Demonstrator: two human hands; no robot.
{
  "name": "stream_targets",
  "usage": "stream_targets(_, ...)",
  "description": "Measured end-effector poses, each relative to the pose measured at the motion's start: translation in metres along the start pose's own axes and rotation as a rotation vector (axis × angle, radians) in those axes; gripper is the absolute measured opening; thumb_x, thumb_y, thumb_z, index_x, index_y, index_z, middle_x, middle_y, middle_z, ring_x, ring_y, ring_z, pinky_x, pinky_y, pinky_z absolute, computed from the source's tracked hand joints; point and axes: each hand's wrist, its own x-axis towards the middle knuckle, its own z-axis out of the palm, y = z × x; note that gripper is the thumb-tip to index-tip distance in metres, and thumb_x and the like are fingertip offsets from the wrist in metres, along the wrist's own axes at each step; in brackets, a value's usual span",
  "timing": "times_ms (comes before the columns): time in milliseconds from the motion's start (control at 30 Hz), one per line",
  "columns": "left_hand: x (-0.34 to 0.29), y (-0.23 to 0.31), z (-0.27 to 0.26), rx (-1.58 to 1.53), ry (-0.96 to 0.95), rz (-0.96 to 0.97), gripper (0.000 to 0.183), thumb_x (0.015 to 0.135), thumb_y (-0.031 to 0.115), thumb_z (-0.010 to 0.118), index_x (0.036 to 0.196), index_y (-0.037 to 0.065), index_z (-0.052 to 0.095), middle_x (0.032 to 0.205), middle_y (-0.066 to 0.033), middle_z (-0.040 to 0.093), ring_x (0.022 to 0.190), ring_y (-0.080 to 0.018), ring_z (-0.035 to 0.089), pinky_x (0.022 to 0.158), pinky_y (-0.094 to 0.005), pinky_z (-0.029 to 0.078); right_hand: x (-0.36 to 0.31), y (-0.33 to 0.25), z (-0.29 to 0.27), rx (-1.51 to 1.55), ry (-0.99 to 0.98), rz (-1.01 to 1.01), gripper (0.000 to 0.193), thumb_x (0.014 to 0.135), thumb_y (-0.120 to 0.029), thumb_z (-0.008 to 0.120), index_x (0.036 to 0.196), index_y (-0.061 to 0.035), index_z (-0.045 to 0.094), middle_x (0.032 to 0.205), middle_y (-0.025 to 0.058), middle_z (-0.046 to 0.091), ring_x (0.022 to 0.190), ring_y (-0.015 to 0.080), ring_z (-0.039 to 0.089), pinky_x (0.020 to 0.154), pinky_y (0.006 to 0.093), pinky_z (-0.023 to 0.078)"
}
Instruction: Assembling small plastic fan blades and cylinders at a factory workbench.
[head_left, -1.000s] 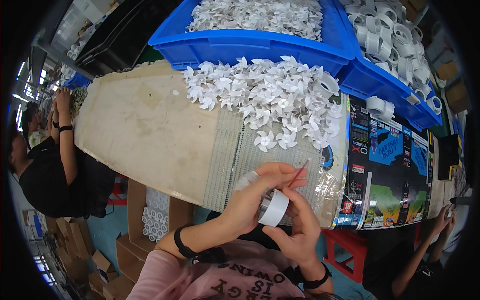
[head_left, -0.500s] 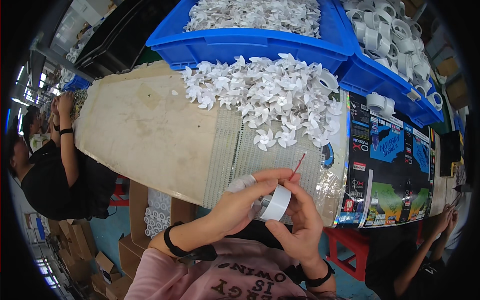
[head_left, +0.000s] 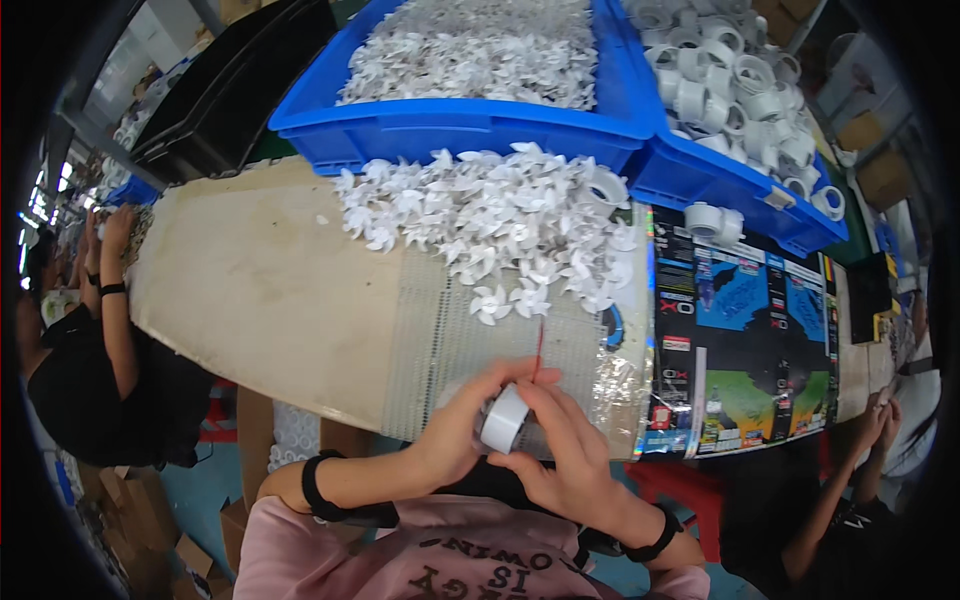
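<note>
A: Ring [head_left: 505, 421] pos. rel. to pile [head_left: 497, 222]?
B: Near side, btwn L hand [head_left: 458, 428] & R hand [head_left: 572, 462], both holding it.
A: Wire [head_left: 541, 345]?
B: Red, long axis twd pile.

Fan wheels [head_left: 490, 220] lie between held ring [head_left: 505, 418] and left bin [head_left: 400, 138] (right bin [head_left: 675, 175] alongside).

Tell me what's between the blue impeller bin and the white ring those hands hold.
The head view shows loose white fan impellers, then a gridded mat, a red wire and left-hand fingers.
</note>
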Motion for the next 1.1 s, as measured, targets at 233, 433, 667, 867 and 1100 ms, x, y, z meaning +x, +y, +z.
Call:
stream_targets(233, -0.002, 0.03, -0.021, 0.127, -0.189, -0.191, 0.05, 0.09, 0.028, 0.046, 0.13, -0.002, 0.045, 0.119, -0.0198, 0.057, 0.107, -0.0308, 0.059, 0.092, -0.0394, 0.047, 0.031, 0.019, -0.054, -0.014, -0.197, 0.04, 0.064, 0.071, -0.022, 0.078, 0.124, 0.0014, 0.051, 0.111, 0.0204, 0.058, 0.099, 0.0366, 0.059, 0.084, 0.0402, 0.049)
stream_targets(433, -0.015, 0.042, -0.035, -0.099, -0.21, 0.046, 0.014, 0.083, 0.005, 0.061, 0.096, 0.002, 0.056, 0.113, -0.0218, 0.06, 0.104, -0.0281, 0.062, 0.085, -0.0335, 0.051, 0.086, 0.1, -0.109, -0.623, 0.244, 0.178, 0.047, 0.076, -0.019, 0.073, 0.115, 0.0014, 0.056, 0.103, 0.018, 0.063, 0.09, 0.0305, 0.062, 0.072, 0.0395, 0.048)
stream_targets(667, -0.014, 0.013, -0.027, 0.035, -0.213, 0.08, 0.02, 0.081, 0.012, 0.069, 0.095, 0.003, 0.057, 0.091, -0.0058, 0.062, 0.08, -0.0085, 0.056, 0.07, -0.0224, 0.044, 0.143, 0.114, -0.081, -0.604, -0.008, 0.249, 0.034, 0.082, -0.026, 0.063, 0.111, -0.0083, 0.06, 0.065, 0.014, 0.063, 0.066, 0.0337, 0.063, 0.06, 0.0431, 0.047)
stream_targets(867, -0.006, 0.021, -0.027, 0.041, -0.207, 0.122, 0.045, 0.091, 0.041, 0.041, 0.098, -0.001, 0.057, 0.086, -0.0077, 0.059, 0.078, -0.0132, 0.056, 0.072, -0.0267, 0.044, 0.119, 0.074, -0.085, -0.519, 0.056, 0.141, 0.018, 0.087, -0.019, 0.059, 0.095, -0.0036, 0.055, 0.073, 0.0184, 0.061, 0.068, 0.0377, 0.061, 0.06, 0.0436, 0.045)
stream_targets(1100, 0.007, 0.016, -0.017, 0.118, -0.11, 0.244, 0.049, 0.091, 0.041, 0.038, 0.105, -0.003, 0.053, 0.091, -0.0139, 0.061, 0.083, -0.0198, 0.058, 0.078, -0.0322, 0.045, 0.041, 0.02, -0.058, -0.223, -0.213, 0.178, 0.033, 0.077, -0.017, 0.066, 0.103, -0.0022, 0.052, 0.072, 0.0175, 0.058, 0.063, 0.034, 0.059, 0.059, 0.0373, 0.047)
